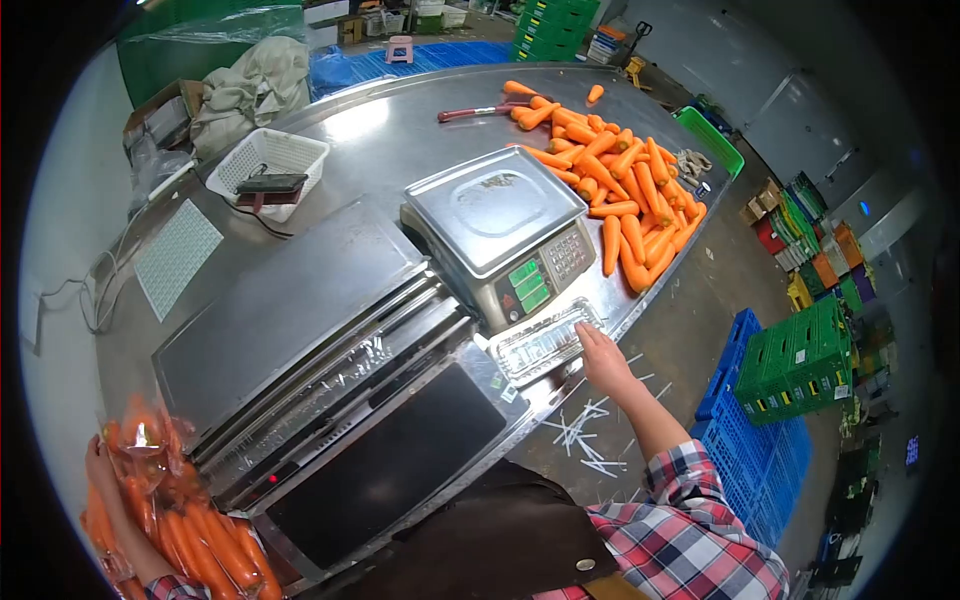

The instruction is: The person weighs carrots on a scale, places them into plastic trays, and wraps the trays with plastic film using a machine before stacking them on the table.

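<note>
At the lower left, my left hand (pixel 100 468) is against a clear plastic bag of carrots (pixel 142 432), its fingers closed at the side and partly hidden. More bagged carrots (pixel 205 545) lie around that forearm. My right hand (pixel 603 360) has its fingers stretched out over the right end of a clear plastic tray (pixel 540 345) at the table's front edge. Just beyond the tray stands a scale (pixel 495 210) with a metal pan and green displays. Between my hands is a metal wrapping machine (pixel 330 400) with a dark plate in front.
Loose carrots (pixel 620 165) are heaped on the metal table (pixel 370 150), with a red-handled tool (pixel 478 112) beside them. A white basket (pixel 268 165) holds a dark device. White strips (pixel 580 440) litter the floor near a blue pallet (pixel 760 460) and green crates (pixel 800 365).
</note>
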Available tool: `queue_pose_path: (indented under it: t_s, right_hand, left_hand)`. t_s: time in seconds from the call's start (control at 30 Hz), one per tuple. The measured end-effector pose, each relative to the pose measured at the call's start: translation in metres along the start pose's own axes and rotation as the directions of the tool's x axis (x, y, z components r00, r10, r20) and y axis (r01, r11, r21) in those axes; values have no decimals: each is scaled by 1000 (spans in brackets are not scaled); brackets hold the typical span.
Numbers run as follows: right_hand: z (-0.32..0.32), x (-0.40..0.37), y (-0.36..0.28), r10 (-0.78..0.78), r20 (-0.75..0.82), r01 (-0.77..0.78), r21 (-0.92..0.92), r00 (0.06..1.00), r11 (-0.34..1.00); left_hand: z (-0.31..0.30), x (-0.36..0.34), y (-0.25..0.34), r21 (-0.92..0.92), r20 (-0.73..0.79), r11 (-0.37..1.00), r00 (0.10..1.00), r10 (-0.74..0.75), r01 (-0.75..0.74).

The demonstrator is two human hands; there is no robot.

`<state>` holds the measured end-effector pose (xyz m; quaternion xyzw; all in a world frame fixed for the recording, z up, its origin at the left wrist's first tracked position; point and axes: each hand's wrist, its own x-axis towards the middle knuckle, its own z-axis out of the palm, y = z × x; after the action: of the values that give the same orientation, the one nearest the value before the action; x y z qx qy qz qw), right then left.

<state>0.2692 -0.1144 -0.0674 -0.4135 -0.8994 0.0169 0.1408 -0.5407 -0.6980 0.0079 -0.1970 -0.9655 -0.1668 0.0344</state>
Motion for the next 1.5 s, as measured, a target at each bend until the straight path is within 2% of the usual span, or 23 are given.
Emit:
queue_pose_path:
  t_s: [0.07, 0.2, 0.23, 0.37, 0.43, 0.47, 0.5, 0.53, 0.6, 0.67, 0.7, 0.73, 0.8, 0.83, 0.87, 0.93, 1.03, 1.13, 1.17, 1.23, 1.37, 1.47, 1.5]
  right_hand:
    - [7, -3, 21, -57, 38, 58, -16, 998, 998]
    - [5, 3, 50, -224, 138, 230, -32, 965, 973]
    - [3, 7, 54, -347, 73, 351, -52, 935, 935]
    - [-7, 25, 81, -511, 107, 497, 128, 853, 858]
    - [-12, 39, 97, -607, 75, 566, 284, 791, 774]
    - [-19, 49, 100, -661, 21, 606, 378, 750, 700]
    - [-33, 62, 99, -677, -73, 644, 398, 732, 654]
    - [-46, 75, 101, -684, -167, 681, 409, 710, 607]
    - [-56, 101, 114, -690, -246, 717, 415, 681, 560]
    - [-73, 129, 127, -687, -268, 724, 414, 676, 551]
    - [-75, 139, 138, -681, -219, 677, 512, 698, 529]
    - [-76, 151, 152, -604, -225, 606, 569, 765, 555]
    - [-68, 180, 187, -441, -227, 465, 679, 868, 568]
    - [-57, 199, 213, -394, -118, 377, 622, 912, 686]
    - [-42, 216, 241, -326, -12, 279, 547, 945, 789]
    - [-17, 240, 278, -368, 127, 368, 31, 921, 929]
    - [14, 254, 305, -264, 428, 367, -178, 864, 913]
    - [18, 261, 316, -360, 473, 458, -106, 804, 883]
    - [14, 262, 325, -452, 432, 511, -22, 780, 859]
    - [-3, 263, 339, -504, 370, 453, 221, 780, 864]
    - [-65, 271, 321, -410, 370, 215, 467, 834, 858]
    - [-107, 288, 283, -410, 252, 190, 602, 876, 776]
    - [-118, 297, 267, -459, 149, 285, 607, 876, 742]
  left_hand:
    - [5, -16, 28, 41, -207, 999, 977, 41, -33]
    - [-16, -91, 203, -266, -233, 952, 968, 92, -154]
    - [-17, -111, 249, -343, -232, 919, 965, 120, -196]
    - [-4, -204, 448, -486, -120, 832, 963, 240, -268]
    - [20, -251, 537, -457, -75, 716, 825, 559, -527]
    - [37, -273, 579, -538, 21, 622, 728, 685, -569]
    - [56, -296, 620, -415, 8, 504, 551, 835, -758]
    - [54, -313, 676, -308, 210, 358, 304, 929, -881]
    - [93, -347, 739, -436, 125, 153, 109, 986, -887]
    - [150, -345, 750, -437, 189, 120, 39, 981, -891]
    - [162, -342, 765, -436, 216, 102, 6, 976, -894]
    - [171, -337, 780, -435, 113, 186, 151, 982, -881]
    - [177, -320, 798, -409, 2, 271, 296, 955, -871]
    - [176, -314, 810, -385, -89, 295, 354, 931, -874]
    - [175, -308, 820, -365, -176, 320, 403, 898, -874]
    - [190, -297, 834, -310, -246, 383, 463, 852, -870]
    - [229, -279, 848, -285, -238, 470, 537, 809, -835]
    - [260, -270, 848, -313, -146, 507, 568, 810, -803]
    - [266, -271, 845, -335, -94, 522, 579, 810, -784]
    - [271, -269, 841, -369, 8, 554, 593, 805, -747]
    - [256, -268, 839, -413, -22, 570, 634, 773, -710]
    - [219, -269, 857, -451, -190, 496, 623, 759, -742]
    - [205, -270, 865, -421, -244, 435, 561, 791, -796]
